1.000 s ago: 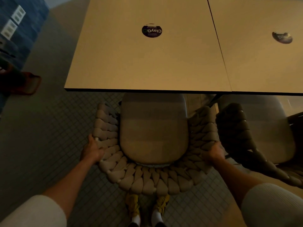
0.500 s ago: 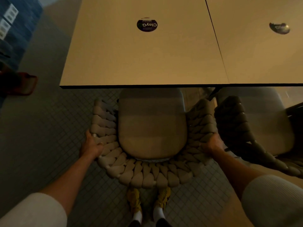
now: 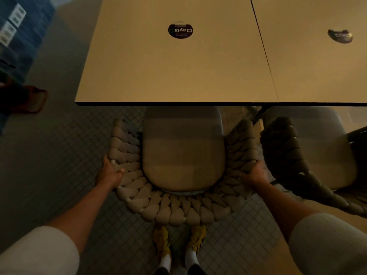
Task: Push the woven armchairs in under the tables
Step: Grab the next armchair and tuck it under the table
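A beige woven armchair (image 3: 178,211) with a padded seat cushion stands right below me, its front part under the edge of a tan table (image 3: 178,72). My left hand (image 3: 110,173) grips the chair's woven rim on the left side. My right hand (image 3: 255,176) grips the rim on the right side. A second, darker woven armchair (image 3: 284,151) sits to the right, partly under the adjoining table (image 3: 321,72).
A round black sticker (image 3: 180,30) lies on the left table and another (image 3: 340,36) on the right one. The floor is small grey tiles (image 3: 59,155). A dark red-brown object (image 3: 25,100) sits at the left edge. My yellow shoes (image 3: 179,240) stand behind the chair.
The chair has slid a little further under the table edge, with both hands still on its rim. My view has shifted slightly forward.
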Available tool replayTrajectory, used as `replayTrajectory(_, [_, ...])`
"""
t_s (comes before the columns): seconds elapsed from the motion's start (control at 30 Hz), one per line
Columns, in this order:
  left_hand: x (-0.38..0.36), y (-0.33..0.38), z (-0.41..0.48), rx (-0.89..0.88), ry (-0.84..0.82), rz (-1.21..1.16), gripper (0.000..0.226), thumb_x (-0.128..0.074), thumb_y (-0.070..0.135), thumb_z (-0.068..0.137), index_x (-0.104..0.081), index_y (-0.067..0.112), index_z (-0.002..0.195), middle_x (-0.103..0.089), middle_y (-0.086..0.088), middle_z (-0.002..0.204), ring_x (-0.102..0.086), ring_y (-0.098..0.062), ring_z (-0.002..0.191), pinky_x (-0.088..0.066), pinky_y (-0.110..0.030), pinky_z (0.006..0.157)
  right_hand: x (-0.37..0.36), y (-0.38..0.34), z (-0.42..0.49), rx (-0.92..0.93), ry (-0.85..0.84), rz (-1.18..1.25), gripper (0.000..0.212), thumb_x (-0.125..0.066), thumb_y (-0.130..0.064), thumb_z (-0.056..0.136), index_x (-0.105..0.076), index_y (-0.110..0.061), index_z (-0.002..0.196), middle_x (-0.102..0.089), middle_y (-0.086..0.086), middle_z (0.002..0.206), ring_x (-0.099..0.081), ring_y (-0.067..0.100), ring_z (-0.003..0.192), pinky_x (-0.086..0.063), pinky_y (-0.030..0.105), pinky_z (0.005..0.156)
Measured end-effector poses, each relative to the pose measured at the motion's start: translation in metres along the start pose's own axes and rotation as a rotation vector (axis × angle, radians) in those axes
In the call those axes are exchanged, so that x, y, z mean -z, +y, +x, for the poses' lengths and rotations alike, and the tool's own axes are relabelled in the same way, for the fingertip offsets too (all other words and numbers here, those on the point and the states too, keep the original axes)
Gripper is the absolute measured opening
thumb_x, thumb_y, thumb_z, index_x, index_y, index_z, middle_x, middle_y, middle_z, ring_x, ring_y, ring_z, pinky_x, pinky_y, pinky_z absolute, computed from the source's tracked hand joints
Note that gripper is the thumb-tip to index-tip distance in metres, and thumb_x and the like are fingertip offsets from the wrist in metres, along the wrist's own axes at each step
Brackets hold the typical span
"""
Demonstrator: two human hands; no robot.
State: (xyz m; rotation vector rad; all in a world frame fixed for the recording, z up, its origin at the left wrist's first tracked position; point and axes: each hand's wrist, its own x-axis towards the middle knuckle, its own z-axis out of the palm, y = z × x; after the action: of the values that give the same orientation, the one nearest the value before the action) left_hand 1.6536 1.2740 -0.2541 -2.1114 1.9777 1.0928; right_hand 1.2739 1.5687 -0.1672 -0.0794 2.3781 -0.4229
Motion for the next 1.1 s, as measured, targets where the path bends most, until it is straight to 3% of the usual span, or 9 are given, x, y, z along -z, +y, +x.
replayTrajectory(0.23, [0.004,-0.003,0.0,-0.02,-0.015,0.008,0.098,-0.079,0.025,0.087,-0.012,0.026,0.159,-0.054,-0.026,0.143,-0.057,-0.046,0.125,-0.048,-0.053,0.104,-0.006,0.004,0.006,0.0,-0.011,-0.009,0.086,-0.072,-0.017,0.095,-0.015,-0.003,0.159,-0.039,0.031,0.153,-0.044,0.049,0.138,-0.044,0.053,0.108])
replayTrajectory(0.43, [-0.004,-0.009,0.01,0.003,-0.042,-0.03,0.122,-0.086,0.023,0.068,0.0,0.033,0.153,-0.055,-0.024,0.14,-0.061,-0.042,0.119,-0.052,-0.056,0.101,-0.011,0.009,0.007,0.001,-0.001,-0.005,0.085,-0.077,-0.023,0.091,-0.022,-0.006,0.154,-0.044,0.03,0.149,-0.048,0.049,0.135,-0.049,0.055,0.102])
replayTrajectory(0.63, [-0.004,-0.012,0.014,0.032,-0.047,0.013,0.116,-0.083,0.017,0.074,0.0,0.041,0.152,-0.061,-0.023,0.129,-0.064,-0.043,0.107,-0.055,-0.055,0.094,-0.014,0.012,0.014,-0.031,-0.002,-0.016,0.092,-0.077,-0.023,0.09,-0.017,-0.01,0.158,-0.041,0.029,0.151,-0.047,0.049,0.136,-0.049,0.058,0.102])
replayTrajectory(0.83, [0.003,-0.004,-0.006,0.023,-0.07,-0.003,0.126,-0.088,0.023,0.074,0.004,0.03,0.16,-0.048,-0.024,0.148,-0.055,-0.042,0.128,-0.047,-0.054,0.108,-0.023,0.012,0.01,-0.044,0.014,0.01,0.106,-0.081,-0.026,0.088,-0.005,-0.012,0.162,-0.03,0.028,0.16,-0.038,0.049,0.144,-0.043,0.061,0.112])
replayTrajectory(0.97, [0.019,0.013,-0.06,-0.006,-0.075,0.073,0.115,-0.087,0.033,0.077,-0.011,0.022,0.162,-0.042,-0.026,0.153,-0.049,-0.041,0.135,-0.043,-0.044,0.111,-0.023,0.01,-0.024,-0.005,0.005,-0.089,0.119,-0.079,-0.035,0.088,0.011,-0.018,0.164,-0.011,0.022,0.168,-0.032,0.047,0.149,-0.037,0.06,0.118])
replayTrajectory(1.1, [0.043,0.029,-0.114,-0.071,-0.161,0.124,0.1,-0.079,0.037,0.086,-0.018,0.016,0.163,-0.044,-0.018,0.156,-0.048,-0.036,0.139,-0.041,-0.039,0.11,-0.016,0.002,-0.061,0.052,-0.036,-0.282,0.105,-0.075,-0.04,0.089,-0.005,-0.012,0.163,-0.011,0.022,0.167,-0.03,0.046,0.149,-0.038,0.057,0.118])
